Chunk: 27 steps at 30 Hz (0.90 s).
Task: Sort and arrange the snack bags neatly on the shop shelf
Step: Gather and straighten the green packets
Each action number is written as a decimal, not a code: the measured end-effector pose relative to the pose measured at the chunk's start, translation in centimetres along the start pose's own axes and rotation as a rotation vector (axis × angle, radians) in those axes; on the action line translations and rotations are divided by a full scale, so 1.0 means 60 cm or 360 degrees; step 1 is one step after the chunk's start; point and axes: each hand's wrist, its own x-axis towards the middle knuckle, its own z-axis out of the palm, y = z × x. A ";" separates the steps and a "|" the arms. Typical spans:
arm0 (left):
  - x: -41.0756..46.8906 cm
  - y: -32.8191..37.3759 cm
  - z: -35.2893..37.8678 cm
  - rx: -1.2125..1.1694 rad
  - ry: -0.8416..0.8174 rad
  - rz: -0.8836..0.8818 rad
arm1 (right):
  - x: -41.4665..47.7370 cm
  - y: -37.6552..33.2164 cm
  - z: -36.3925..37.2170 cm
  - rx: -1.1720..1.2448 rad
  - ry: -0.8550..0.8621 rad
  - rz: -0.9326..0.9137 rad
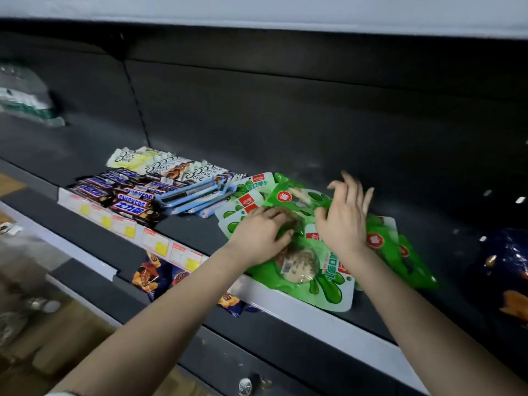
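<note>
Your left fingers (pixel 281 234) curl down and grip the top of the green snack bags (pixel 314 281). Your right fingers (pixel 353 190) are spread apart, loose above the pile. The bags lie overlapped and askew at the front edge of the shelf (pixel 191 227). The Snickers bars (pixel 128 198) and Dove bars (pixel 168 167) beside them look already ranked, so squaring this pile seems to be what is left.

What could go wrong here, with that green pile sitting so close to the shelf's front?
The nearest green bag overhangs the shelf's front strip, so a nudge from the left hand or right hand might tip it off. The other green bags overlap loosely, so pulling one may drag others into the blue-wrapped bars beside them.
</note>
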 end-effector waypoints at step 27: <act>-0.046 -0.124 -0.004 -0.0529 0.0055 -0.0524 | 0.040 -0.108 0.140 -0.0176 -0.1149 -0.0450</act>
